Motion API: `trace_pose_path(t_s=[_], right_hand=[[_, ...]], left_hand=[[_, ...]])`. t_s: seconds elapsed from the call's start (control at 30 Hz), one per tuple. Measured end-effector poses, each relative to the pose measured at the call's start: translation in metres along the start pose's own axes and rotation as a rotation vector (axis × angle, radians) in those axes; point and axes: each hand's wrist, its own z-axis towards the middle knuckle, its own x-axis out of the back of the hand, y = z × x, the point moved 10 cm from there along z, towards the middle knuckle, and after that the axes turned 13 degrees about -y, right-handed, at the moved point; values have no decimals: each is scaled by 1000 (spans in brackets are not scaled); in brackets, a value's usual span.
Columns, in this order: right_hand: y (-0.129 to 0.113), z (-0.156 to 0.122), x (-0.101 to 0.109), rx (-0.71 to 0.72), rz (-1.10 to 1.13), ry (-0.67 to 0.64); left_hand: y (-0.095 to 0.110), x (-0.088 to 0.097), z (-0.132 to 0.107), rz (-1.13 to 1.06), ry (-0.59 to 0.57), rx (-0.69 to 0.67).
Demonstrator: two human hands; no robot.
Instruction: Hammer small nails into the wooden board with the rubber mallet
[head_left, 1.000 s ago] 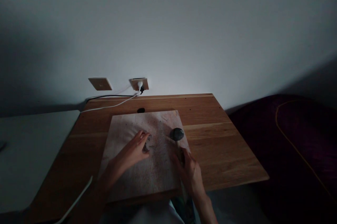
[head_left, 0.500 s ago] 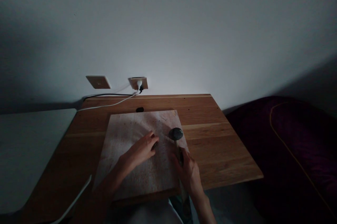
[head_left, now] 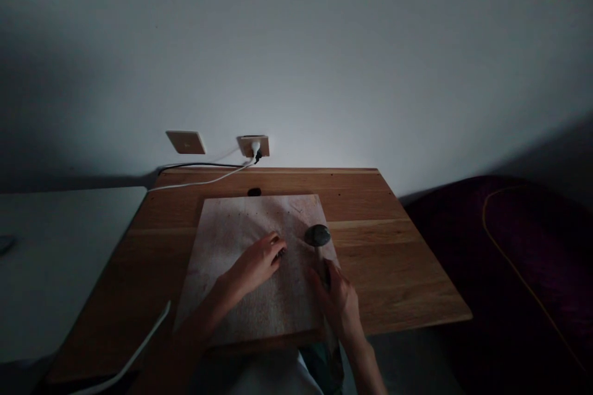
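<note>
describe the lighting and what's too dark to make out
Head view: dim, wall brightest above the table; head view: shadows cross the board beyond the left hand; head view: purple fabric nearly black at lower right, small thing in that hand too dark to identify.

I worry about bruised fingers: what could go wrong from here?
The hammer in the right hand has its head near the left hand, so a careless swing might hit those fingers. The small dark object in the left hand's curled fingers could slip onto the board. The dim light might make either mishap likelier.
</note>
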Motion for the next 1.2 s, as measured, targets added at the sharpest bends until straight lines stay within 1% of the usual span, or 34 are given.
trace_pose_path(t_s=[0.17,0.4,0.57,0.7,0.8,0.97,1.2], right_hand=[[2,2,-3,-20,1,-52],[4,2,-5,-80,-49,-82],[0,1,-2,-60,-39,-69],[-2,0,0,-54,-36,-70],[-1,0,1,-58,-42,-56],[-3,0,0,-40,-15,-68],[-6,-2,3,-34,-42,-21]], left_hand=[[-9,-1,-2,-29,100,-33],[-20,-8,-7,-120,209,-105],[-20,-9,-10,-147,275,-132],[-20,-7,-11,-146,332,-126],[-19,-7,-13,-152,343,-131],[-19,-7,-14,-133,353,-136],[-20,-8,-14,-113,365,-150]])
